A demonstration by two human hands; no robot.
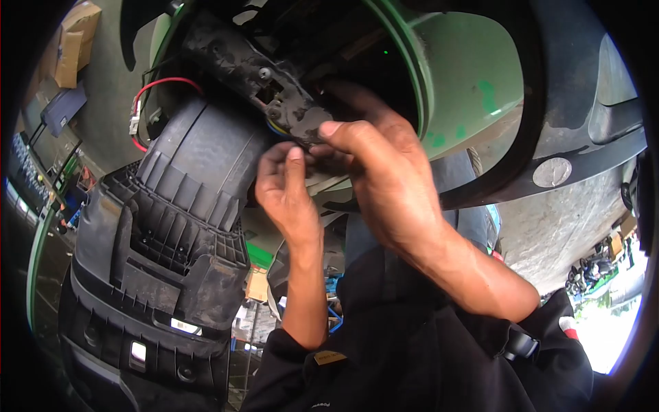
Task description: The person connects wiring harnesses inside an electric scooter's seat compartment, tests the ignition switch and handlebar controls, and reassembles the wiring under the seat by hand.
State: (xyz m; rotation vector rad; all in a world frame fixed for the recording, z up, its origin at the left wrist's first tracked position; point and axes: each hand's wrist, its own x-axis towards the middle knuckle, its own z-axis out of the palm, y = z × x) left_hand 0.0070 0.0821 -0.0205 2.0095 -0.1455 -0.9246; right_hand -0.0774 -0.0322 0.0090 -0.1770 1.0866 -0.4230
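A dirty dark bracket (237,65) with a screw and a square opening slants across the top middle, inside a green-rimmed body panel (473,69). My right hand (388,161) holds its lower end, the thumb on the near face and the other fingers behind, partly in shadow. Just below that end, my left hand (288,189) has its thumb raised and its fingers curled; what they pinch is hidden. Blue and yellow wires (276,128) show under the bracket, close to my left fingertips.
A large ribbed black plastic part (199,158) stands at the left, above a black housing (144,288). A red cable with a white connector (135,118) loops beside it. Cardboard boxes (75,41) lie at the upper left. A black curved panel (576,144) borders the right.
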